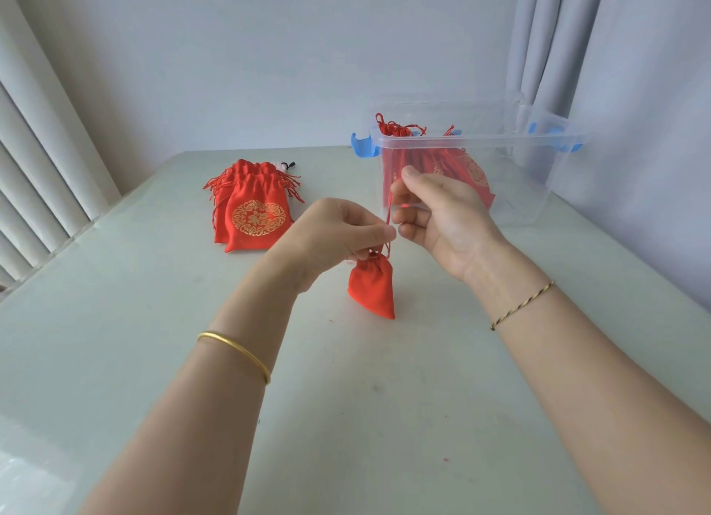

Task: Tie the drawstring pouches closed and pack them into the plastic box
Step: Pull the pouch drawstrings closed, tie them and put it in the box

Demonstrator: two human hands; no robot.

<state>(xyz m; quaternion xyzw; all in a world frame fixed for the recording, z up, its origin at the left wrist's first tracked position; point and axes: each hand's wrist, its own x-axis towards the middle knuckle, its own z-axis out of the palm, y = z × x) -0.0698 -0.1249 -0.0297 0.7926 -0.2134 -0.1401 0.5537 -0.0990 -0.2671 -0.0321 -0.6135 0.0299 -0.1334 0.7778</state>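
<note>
A small red drawstring pouch [372, 287] hangs just above the table in the middle of the view. My left hand [338, 233] pinches its gathered neck and cord. My right hand [438, 214] pinches the red drawstring [389, 210] and holds it up above the pouch. A stack of red pouches [252, 210] with a gold emblem lies on the table at the back left. The clear plastic box [531, 168] with blue latches stands at the back right, lid off, with several red pouches [461, 164] inside.
The pale table [346, 418] ends at a wall behind and at its right edge near the box. Vertical blinds [42, 168] hang at the left and grey curtains [558, 45] at the back right.
</note>
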